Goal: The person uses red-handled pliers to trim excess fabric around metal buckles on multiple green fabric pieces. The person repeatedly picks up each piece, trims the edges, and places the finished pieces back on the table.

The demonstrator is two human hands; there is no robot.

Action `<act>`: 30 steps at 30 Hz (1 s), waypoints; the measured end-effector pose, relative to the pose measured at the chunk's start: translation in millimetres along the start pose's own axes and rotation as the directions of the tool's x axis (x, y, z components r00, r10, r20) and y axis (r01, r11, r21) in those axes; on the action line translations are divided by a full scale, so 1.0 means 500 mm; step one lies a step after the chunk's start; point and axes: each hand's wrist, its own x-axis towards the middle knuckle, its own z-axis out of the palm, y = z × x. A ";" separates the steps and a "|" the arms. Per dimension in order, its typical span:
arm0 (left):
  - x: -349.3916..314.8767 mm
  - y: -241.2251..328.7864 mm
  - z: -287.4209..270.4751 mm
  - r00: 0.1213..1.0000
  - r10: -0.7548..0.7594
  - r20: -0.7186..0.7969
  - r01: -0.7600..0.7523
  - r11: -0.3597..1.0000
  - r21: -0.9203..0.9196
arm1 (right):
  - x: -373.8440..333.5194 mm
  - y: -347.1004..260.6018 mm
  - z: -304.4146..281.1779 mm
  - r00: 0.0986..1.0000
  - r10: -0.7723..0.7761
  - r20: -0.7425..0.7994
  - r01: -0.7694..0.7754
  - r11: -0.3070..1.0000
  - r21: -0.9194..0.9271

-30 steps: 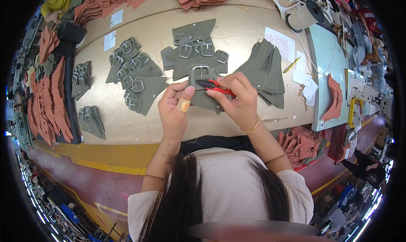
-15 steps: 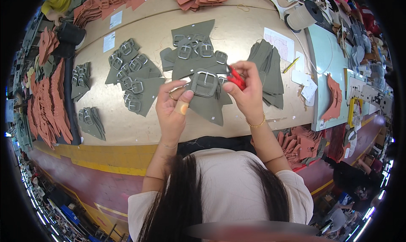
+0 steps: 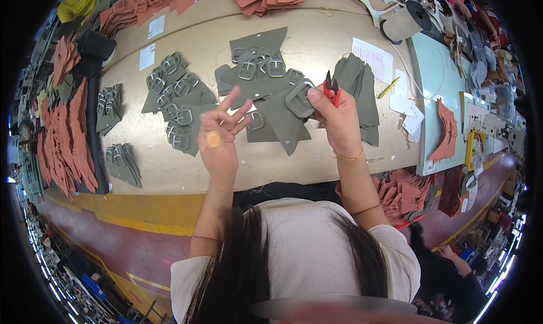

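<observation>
My right hand [image 3: 336, 120] is raised above the table and pinches an olive fabric piece with a grey metal buckle [image 3: 289, 113]. The same hand also holds small red snips [image 3: 331, 87], tips pointing up. My left hand [image 3: 219, 137] is lifted beside it with the fingers spread and nothing in them; a bandage wraps one finger. Below both hands lies a pile of olive buckle pieces [image 3: 254, 75] on the tan table [image 3: 198, 171].
More olive buckle pieces [image 3: 175, 95] lie left of the pile, and plain olive pieces [image 3: 359, 80] to the right. Rust-brown cut pieces [image 3: 70, 137] line the left edge and back. A cord spool [image 3: 401, 23], a yellow pencil [image 3: 390, 87] and a pale green mat [image 3: 441, 86] sit right.
My left hand has let go of the buckle piece and opened. My right hand has carried the piece and the snips up and to the right.
</observation>
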 end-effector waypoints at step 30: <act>-0.016 -0.009 0.022 0.875 -0.377 0.304 0.424 0.900 -0.104 | -0.064 0.088 -0.013 0.896 -0.433 0.104 0.444 0.856 -0.264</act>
